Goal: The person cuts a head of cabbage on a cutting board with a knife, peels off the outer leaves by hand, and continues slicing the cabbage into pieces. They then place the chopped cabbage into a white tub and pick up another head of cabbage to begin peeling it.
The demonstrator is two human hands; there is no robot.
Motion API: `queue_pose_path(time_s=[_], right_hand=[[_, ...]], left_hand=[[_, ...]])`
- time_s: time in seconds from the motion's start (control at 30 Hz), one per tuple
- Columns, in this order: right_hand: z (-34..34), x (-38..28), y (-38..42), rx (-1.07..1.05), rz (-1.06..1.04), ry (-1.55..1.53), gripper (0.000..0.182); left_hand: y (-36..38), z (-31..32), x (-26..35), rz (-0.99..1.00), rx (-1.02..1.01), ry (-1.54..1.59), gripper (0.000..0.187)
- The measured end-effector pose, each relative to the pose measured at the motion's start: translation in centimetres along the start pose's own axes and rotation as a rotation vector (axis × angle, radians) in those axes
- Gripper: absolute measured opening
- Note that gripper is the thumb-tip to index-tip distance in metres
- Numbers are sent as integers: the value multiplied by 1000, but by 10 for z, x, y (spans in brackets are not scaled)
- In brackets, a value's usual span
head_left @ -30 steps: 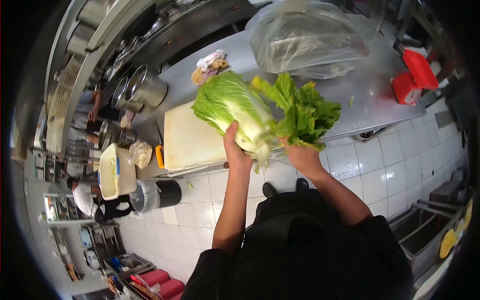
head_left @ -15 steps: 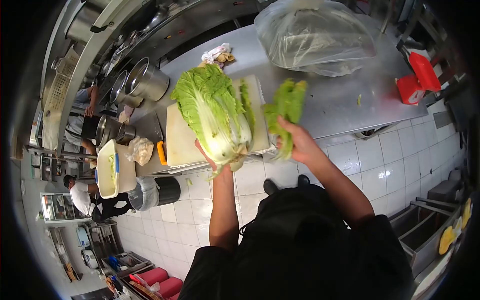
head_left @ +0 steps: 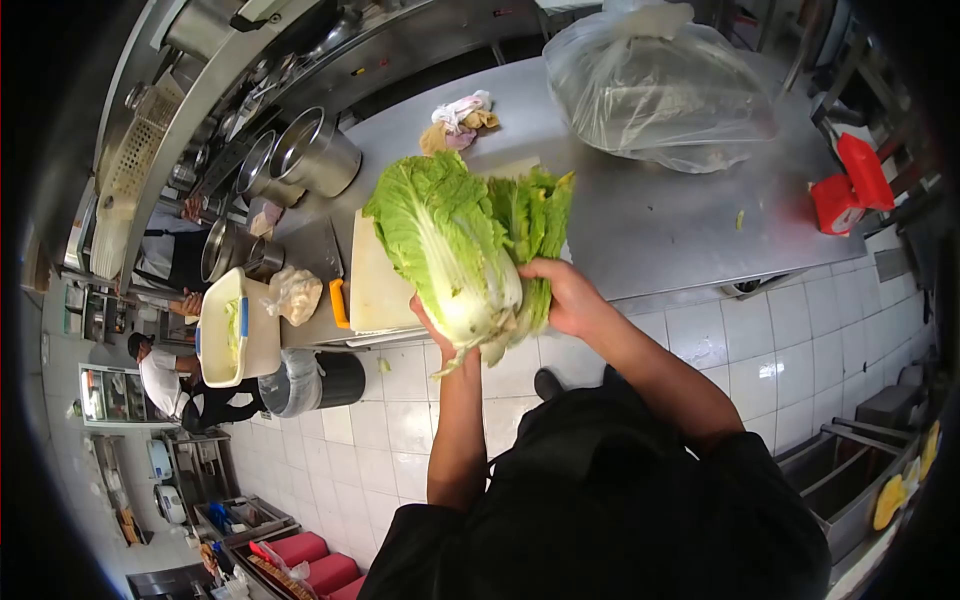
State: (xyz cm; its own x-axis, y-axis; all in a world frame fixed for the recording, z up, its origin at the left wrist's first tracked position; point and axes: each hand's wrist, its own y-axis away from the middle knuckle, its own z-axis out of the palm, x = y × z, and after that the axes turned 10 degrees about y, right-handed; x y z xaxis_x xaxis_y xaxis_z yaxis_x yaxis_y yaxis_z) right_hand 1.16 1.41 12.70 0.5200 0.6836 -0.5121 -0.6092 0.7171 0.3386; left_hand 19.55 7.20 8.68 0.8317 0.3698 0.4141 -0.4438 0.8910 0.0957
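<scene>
A napa cabbage (head_left: 455, 255) with a white base and green leaves is held over the white cutting board (head_left: 375, 290), its base towards me. My left hand (head_left: 431, 322) is closed round the base from the left and below, its fingers partly hidden by the cabbage. On the other side, my right hand (head_left: 565, 295) is closed on loose green cabbage leaves (head_left: 542, 222), which overlap the cabbage's right side. A cleaver with an orange handle (head_left: 339, 303) lies to the left of the board.
On the steel table (head_left: 640, 235) stand a large plastic bag (head_left: 660, 95), a red scale (head_left: 845, 195), crumpled cloths (head_left: 460, 118) and metal pots (head_left: 318, 155). A white tub (head_left: 262, 325) with leaf pieces sits left, above a lined bin (head_left: 335, 378). A person (head_left: 165, 385) works farther left.
My right hand has moved left with the leaves, from apart at the right to against the cabbage's side. My left hand keeps its hold on the cabbage. The view has shifted slightly.
</scene>
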Motion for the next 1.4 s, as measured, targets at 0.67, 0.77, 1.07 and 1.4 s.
queue_pose_path(time_s=[0.67, 0.77, 1.07, 1.4], right_hand=[[-33, -47, 52, 329, -413, 737, 19], [14, -52, 27, 191, -435, 827, 37], [30, -32, 10, 131, -419, 865, 60], [11, -29, 30, 346, -529, 739, 36]], left_hand=[[-25, 32, 47, 52, -1, -232, 72], [-18, 25, 25, 27, -100, -319, 71], [-1, 39, 15, 36, -175, -429, 70], [-14, 34, -4, -44, -80, -286, 68]])
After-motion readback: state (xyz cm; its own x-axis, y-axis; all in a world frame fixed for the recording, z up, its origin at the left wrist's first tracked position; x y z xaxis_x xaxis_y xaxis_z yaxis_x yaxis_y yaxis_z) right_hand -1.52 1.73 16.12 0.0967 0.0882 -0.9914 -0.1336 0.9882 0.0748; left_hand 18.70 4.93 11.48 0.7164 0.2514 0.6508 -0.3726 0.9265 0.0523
